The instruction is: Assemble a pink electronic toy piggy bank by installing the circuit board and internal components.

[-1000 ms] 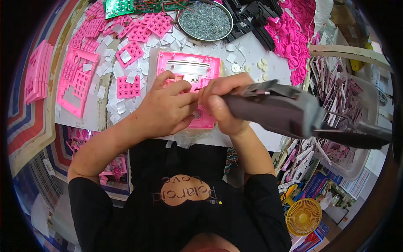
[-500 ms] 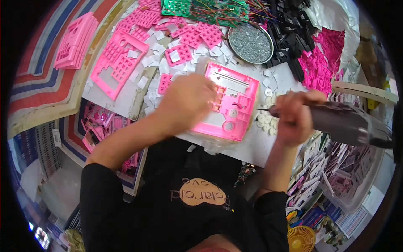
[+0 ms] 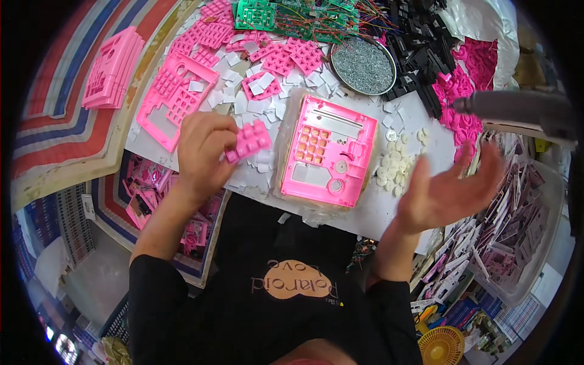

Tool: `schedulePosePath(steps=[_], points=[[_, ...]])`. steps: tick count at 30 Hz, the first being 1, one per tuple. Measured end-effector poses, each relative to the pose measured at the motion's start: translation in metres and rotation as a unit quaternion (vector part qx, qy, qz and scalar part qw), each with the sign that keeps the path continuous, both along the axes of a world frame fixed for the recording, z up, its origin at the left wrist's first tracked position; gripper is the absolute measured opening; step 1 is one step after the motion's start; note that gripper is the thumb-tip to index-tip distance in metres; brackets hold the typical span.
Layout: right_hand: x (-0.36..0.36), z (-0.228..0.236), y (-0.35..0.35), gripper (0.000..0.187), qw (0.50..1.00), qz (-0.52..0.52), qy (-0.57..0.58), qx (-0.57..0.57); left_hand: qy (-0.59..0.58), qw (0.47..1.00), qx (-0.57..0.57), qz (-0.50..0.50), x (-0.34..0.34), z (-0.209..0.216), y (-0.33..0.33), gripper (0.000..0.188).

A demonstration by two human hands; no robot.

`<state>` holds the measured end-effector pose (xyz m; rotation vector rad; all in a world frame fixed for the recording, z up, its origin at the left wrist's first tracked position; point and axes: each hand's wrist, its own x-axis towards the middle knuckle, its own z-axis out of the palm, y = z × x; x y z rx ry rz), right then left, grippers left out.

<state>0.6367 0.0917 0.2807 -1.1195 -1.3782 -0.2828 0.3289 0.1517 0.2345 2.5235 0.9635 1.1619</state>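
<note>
My left hand [image 3: 205, 152] pinches a small pink rubber keypad [image 3: 253, 141] with raised keys, held above the table left of centre. Right of it a pink plastic casing [image 3: 319, 190] lies with its inner side up on a padded block wrapped in clear film. The casing has a grid of square key holes, a slotted strip and round openings. My right hand [image 3: 449, 191] is empty with fingers spread, somewhat blurred, beside a pile of small white discs [image 3: 394, 167]. A dark electric screwdriver [image 3: 517, 111] hangs beyond that hand, apart from it.
More pink keypads [image 3: 303, 56] and white paper slips lie at the back. A round dish of screws [image 3: 364, 66], green circuit boards [image 3: 255, 14] and black parts [image 3: 420, 55] stand there too. Another casing [image 3: 159, 125] lies left, near stacked casings [image 3: 109, 70]. A bin [image 3: 538, 243] is right.
My right hand has let go of the screwdriver and opened; the tool has swung up and away. My left hand has moved left from the casing and now holds a keypad.
</note>
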Motion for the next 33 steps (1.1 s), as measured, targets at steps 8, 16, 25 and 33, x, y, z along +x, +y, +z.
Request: schedulePosePath(steps=[8, 16, 25, 33], points=[[-0.071, -0.008, -0.001, 0.052, 0.906, 0.306, -0.136, -0.258, -0.028, 0.984, -0.144, -0.099, 0.029, 0.003, -0.024, 0.044], [-0.042, -0.007, -0.023, 0.033, 0.822, 0.36, -0.054, -0.437, -0.087, 0.946, -0.29, -0.116, 0.033, 0.021, -0.046, 0.061], [-0.027, -0.046, 0.024, 0.024, 0.826, 0.242, -0.012, -0.509, -0.095, 0.937, -0.335, -0.026, 0.022, 0.005, -0.022, 0.051], [-0.037, -0.028, 0.006, 0.042, 0.89, 0.163, -0.197, -0.379, -0.043, 0.949, -0.306, 0.061, 0.001, 0.019, -0.001, 0.04]])
